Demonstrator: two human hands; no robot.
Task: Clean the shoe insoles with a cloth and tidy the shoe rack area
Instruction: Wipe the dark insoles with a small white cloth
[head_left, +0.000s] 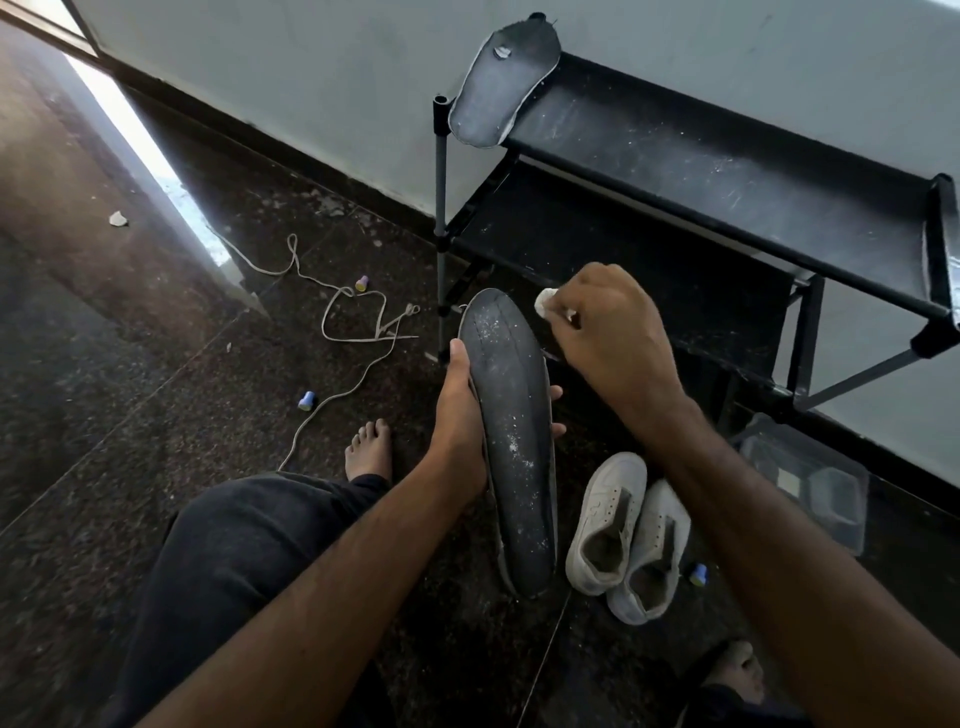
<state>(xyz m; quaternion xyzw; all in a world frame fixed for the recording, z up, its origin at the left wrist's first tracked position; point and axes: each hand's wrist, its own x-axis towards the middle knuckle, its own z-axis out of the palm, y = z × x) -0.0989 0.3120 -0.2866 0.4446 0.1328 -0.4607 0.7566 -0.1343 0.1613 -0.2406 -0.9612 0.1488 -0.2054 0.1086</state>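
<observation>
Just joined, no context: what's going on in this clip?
A seated person is cleaning shoe insoles. The left hand holds a dark insole, still speckled with white dust, while the right hand pinches a small white cloth near its toe end. A second insole rests on the black shoe rack. White sneakers and loose laces lie on the floor.

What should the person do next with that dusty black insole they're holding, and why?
Probably bring the right hand with its white cloth onto the insole and wipe along it. The left hand grips the insole, white specks cover its surface, and the cloth sits just beside its tip.
</observation>
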